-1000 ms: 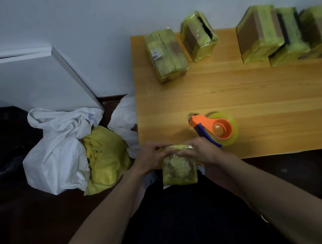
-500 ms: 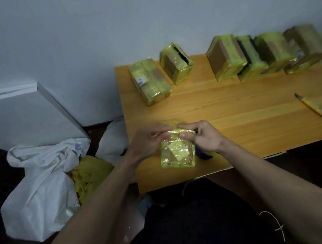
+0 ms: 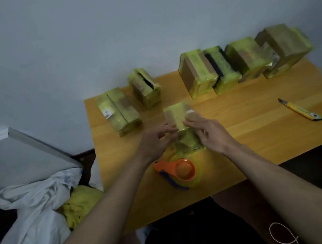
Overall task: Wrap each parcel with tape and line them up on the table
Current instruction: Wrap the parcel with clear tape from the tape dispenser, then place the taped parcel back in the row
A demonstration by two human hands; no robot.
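Head view, looking down on the wooden worktop (image 3: 259, 140): both hands are carrying a small parcel wrapped in yellow tape (image 3: 183, 131) forward over the middle of the worktop. The left hand (image 3: 154, 143) is pinching its left edge with curled fingers, and the right hand (image 3: 212, 133) is gripping its right side, thumb raised against the upper corner. One second ago the same parcel was being held low over the lap, off the near edge of the worktop; it is now hanging above the board, well clear of the lap. This suggests that wrapping of this parcel is finished and that it is heading for the row (whether it is touching the worktop yet cannot be told, since motion blur is softening its upper half).

Six wrapped parcels are already standing along the wall. Two are at the left (image 3: 118, 111) (image 3: 144, 87), a little apart, and four are packed side by side at the right (image 3: 196, 72) (image 3: 222, 71) (image 3: 246, 58) (image 3: 285, 47). A gap between the two groups is lying straight ahead of the hands and looks unobstructed.

An orange tape dispenser (image 3: 179, 173) is lying just behind the hands near the front edge, and a yellow utility knife (image 3: 301, 111) is resting well apart to the right; neither is blocking the path. A white bag (image 3: 33, 214) with yellow contents is sitting on the floor at the left.
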